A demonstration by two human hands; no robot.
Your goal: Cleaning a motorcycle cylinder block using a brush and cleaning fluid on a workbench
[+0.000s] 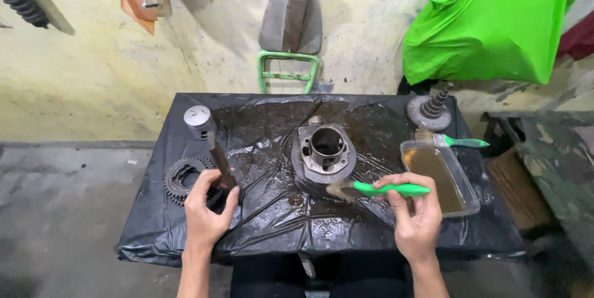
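- Engine cylinder [324, 154] stood near the middle of the tabletop [260, 236], bore facing up, on wet black plastic sheeting [272, 119]. Its outer fins looked dark and oily; the top face looked cleaner. Judged: cleaning under way, not finished.
- Right hand [416, 217] was closed around the handle of a green brush [377, 190]; its bristles touched the cylinder's near side.
- Left hand [207, 211] was wrapped around the lower end of a connecting rod [219, 159], which leaned upright with the piston [198, 116] on top, toward the left edge.
- Gear [182, 177] lay just beside the left hand, at the left edge; looked unwashed.
- Clear tray of brownish liquid [440, 177] sat near the right edge, close to the right hand.
- Second green-handled brush [461, 143] rested across the tray's far end.
- Round part with a spring [430, 112] sat at the far right corner.
- Nothing stood between brush and cylinder; the tray crowded the right hand's elbow room.
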